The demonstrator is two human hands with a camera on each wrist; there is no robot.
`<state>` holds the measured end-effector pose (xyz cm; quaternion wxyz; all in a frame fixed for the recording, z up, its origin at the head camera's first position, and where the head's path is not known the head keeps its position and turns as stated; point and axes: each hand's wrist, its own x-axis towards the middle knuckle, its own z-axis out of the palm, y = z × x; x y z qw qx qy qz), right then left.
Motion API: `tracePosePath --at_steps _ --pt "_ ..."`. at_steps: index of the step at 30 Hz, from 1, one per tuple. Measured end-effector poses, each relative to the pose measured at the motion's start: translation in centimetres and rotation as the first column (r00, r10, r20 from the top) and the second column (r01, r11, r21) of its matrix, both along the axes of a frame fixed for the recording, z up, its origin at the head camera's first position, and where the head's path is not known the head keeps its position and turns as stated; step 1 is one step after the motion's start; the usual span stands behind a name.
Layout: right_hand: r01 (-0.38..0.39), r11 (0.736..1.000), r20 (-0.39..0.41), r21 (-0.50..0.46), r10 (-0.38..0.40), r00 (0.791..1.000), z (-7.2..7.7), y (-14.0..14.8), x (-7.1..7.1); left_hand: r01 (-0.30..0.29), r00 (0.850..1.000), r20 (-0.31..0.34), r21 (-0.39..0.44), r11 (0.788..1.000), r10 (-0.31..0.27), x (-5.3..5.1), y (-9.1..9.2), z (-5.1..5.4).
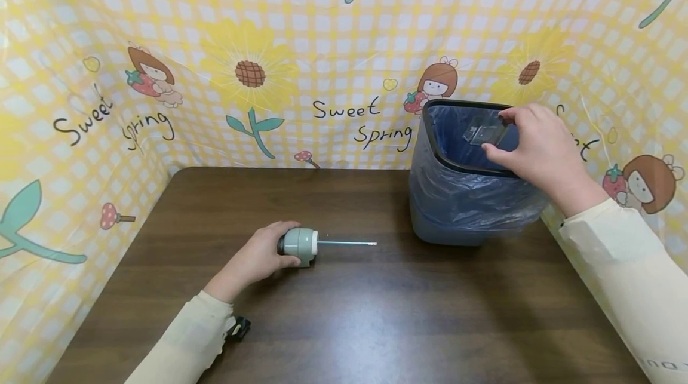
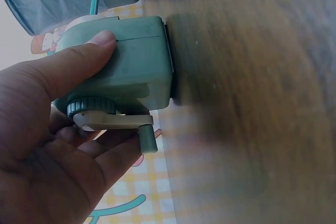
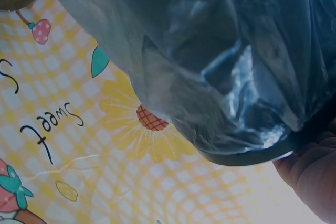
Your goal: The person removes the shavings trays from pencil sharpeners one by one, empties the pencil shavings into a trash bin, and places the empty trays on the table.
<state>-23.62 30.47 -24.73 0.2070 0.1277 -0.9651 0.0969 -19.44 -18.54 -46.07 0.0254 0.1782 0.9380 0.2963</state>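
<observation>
On the wooden table, my left hand (image 1: 258, 255) grips a green crank pencil sharpener (image 1: 302, 243), thumb on one side and fingers on the other. A thin light-blue pencil (image 1: 346, 243) sticks out of its white front, pointing right. The left wrist view shows the crank handle (image 2: 115, 121) at the sharpener's back, near my palm. Over the mouth of a lined trash bin (image 1: 451, 226), my right hand (image 1: 545, 148) pinches a clear plastic shavings tray (image 1: 484, 132) between thumb and fingers. In the right wrist view the bin liner (image 3: 210, 61) hides the tray.
The bin stands at the table's back right, its black rim (image 1: 438, 148) holding a translucent bag. A yellow checked cloth (image 1: 333, 43) hangs behind and along the sides of the brown table (image 1: 344, 312). A small black object (image 1: 239, 328) shows by my left wrist.
</observation>
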Motion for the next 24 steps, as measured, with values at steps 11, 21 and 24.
tracePosePath --at_steps 11,21,24 --pt "-0.024 0.994 -0.052 0.107 0.030 0.998 0.35 0.05 0.12 -0.001 1.000 0.011 0.009 1.000 0.001 -0.21 0.12 -0.18" --pt "-0.050 0.976 -0.105 0.211 0.074 0.992 0.42 0.21 0.06 0.000 1.000 0.009 0.011 1.000 0.000 -0.14 0.15 -0.35" --pt "-0.069 0.967 -0.129 0.247 0.104 0.986 0.49 0.17 -0.04 -0.008 1.000 -0.003 0.008 1.000 0.008 -0.08 0.03 -0.37"
